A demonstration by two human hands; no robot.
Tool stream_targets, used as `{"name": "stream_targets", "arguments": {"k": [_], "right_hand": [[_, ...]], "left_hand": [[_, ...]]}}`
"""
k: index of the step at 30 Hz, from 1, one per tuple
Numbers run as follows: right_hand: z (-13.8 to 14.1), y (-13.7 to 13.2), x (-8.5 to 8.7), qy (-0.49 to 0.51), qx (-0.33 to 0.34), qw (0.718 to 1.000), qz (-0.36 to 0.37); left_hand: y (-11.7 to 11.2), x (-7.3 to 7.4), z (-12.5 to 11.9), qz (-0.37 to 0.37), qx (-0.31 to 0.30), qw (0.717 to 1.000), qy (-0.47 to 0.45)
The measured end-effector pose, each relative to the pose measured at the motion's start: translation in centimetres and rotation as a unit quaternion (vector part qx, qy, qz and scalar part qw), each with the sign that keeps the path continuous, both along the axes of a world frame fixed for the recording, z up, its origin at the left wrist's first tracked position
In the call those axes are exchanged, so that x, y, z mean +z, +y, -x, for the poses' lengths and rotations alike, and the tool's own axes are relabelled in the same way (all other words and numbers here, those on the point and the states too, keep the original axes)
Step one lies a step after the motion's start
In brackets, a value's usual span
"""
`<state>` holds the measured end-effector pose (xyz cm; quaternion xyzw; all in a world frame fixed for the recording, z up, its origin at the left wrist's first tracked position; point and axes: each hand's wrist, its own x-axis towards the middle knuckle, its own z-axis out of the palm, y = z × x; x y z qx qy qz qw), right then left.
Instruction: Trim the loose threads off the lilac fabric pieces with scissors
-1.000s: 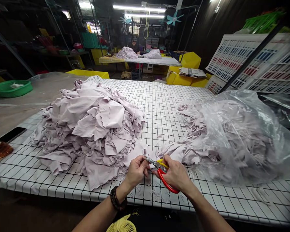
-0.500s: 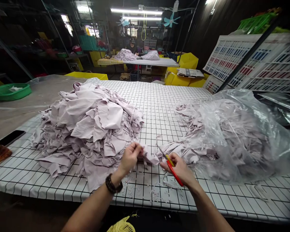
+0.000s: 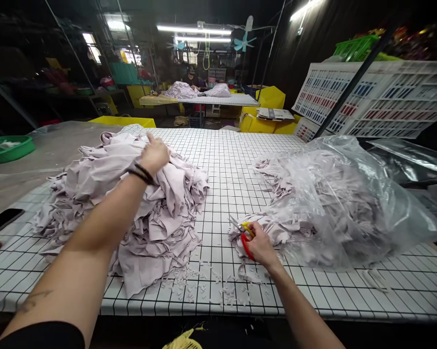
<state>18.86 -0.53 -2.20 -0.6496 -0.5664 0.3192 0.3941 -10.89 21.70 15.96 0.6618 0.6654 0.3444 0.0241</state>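
Note:
My left hand (image 3: 154, 154) reaches out over the top of a big heap of pale lilac fabric pieces (image 3: 131, 194) on the left of the grid-patterned table (image 3: 233, 160); its fingers curl down onto the cloth there. My right hand (image 3: 259, 244) rests near the table's front, closed round red-handled scissors (image 3: 242, 233) whose blades point up and left. Right beside it lies a small bunch of the same fabric (image 3: 272, 230), spilling from a clear plastic bag (image 3: 345, 194) full of lilac pieces.
Tiny fabric clippings (image 3: 203, 286) litter the front of the table. A phone (image 3: 2, 220) lies at the left edge, a green basin (image 3: 7, 148) further back. Colour sample boards (image 3: 371, 102) lean at the right. Yellow bins (image 3: 262, 121) and another person at a far table (image 3: 198, 99) are behind.
My left hand has left the spot beside the scissors and stretched far forward onto the top of the big heap. The right hand with the scissors has stayed near the small bunch.

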Motion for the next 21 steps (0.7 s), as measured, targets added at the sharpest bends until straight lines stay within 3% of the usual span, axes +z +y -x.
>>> {"name": "stream_targets", "arguments": {"k": [2, 4, 5, 7, 8, 10, 12, 16, 18, 21], "right_hand": [[0.8, 0.8, -0.2, 0.005, 0.002, 1.0, 0.005], [1.0, 1.5, -0.5, 0.022, -0.01, 1.0, 0.014], [1.0, 1.8, -0.6, 0.035, -0.012, 0.999, 0.016], [0.7, 2.1, -0.6, 0.065, -0.009, 0.998, 0.02], [0.6, 2.1, -0.5, 0.079, -0.006, 0.997, 0.023], [0.7, 1.8, 0.0, 0.126, 0.002, 0.992, 0.022], [1.1, 1.3, 0.8, 0.196, -0.004, 0.981, 0.001], [2.4, 0.1, 2.8, 0.256, -0.074, 0.962, -0.066], [3.1, -0.3, 3.9, 0.268, -0.078, 0.958, -0.068], [4.0, -0.8, 5.2, 0.319, -0.02, 0.947, -0.034]], "left_hand": [[-4.1, -3.3, -2.7, -0.012, -0.084, 0.996, -0.035], [-9.1, -7.5, -5.7, 0.12, -0.226, 0.959, -0.125], [-11.5, -9.7, -7.1, 0.21, -0.291, 0.917, -0.173], [-15.7, -13.5, -9.6, 0.384, -0.407, 0.79, -0.251], [-17.3, -14.9, -10.7, 0.417, -0.411, 0.751, -0.306], [-19.4, -16.8, -12.3, 0.413, -0.36, 0.726, -0.416], [-20.4, -17.5, -13.4, 0.372, -0.294, 0.73, -0.492], [-21.5, -17.0, -13.8, 0.315, -0.234, 0.748, -0.535], [-22.1, -16.4, -13.6, 0.305, -0.229, 0.739, -0.556], [-22.7, -15.6, -13.1, 0.294, -0.247, 0.705, -0.597]]}}
